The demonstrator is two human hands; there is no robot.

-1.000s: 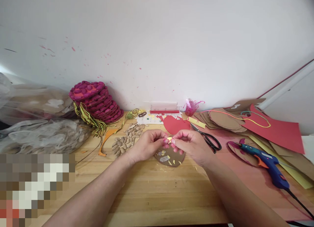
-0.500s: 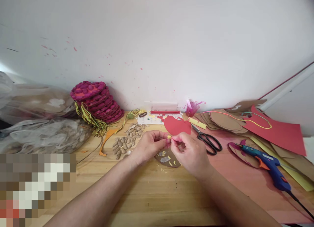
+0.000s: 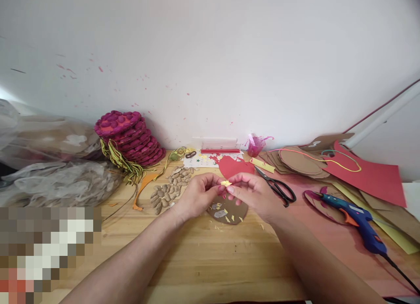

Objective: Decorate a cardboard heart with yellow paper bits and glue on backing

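Observation:
Both of my hands meet over a brown disc, pinching a small yellow piece of paper between thumbs and fingertips. My left hand grips it from the left, and my right hand from the right. The exact shape of the yellow piece is too small to make out. Below the fingers lies the brown disc, with yellow scraps and greyish patches on it; its far part is hidden by my hands. A red sheet of paper lies just beyond them, and peanuts are heaped to the left.
Black scissors and a blue glue gun lie on the right. Cardboard discs and a red sheet are behind. A magenta stack and plastic bags stand left. A pink-stained cup is by the wall.
My right hand's fingers have spread somewhat and turned, and more of the yellow piece shows between the fingertips. More of the brown disc is uncovered.

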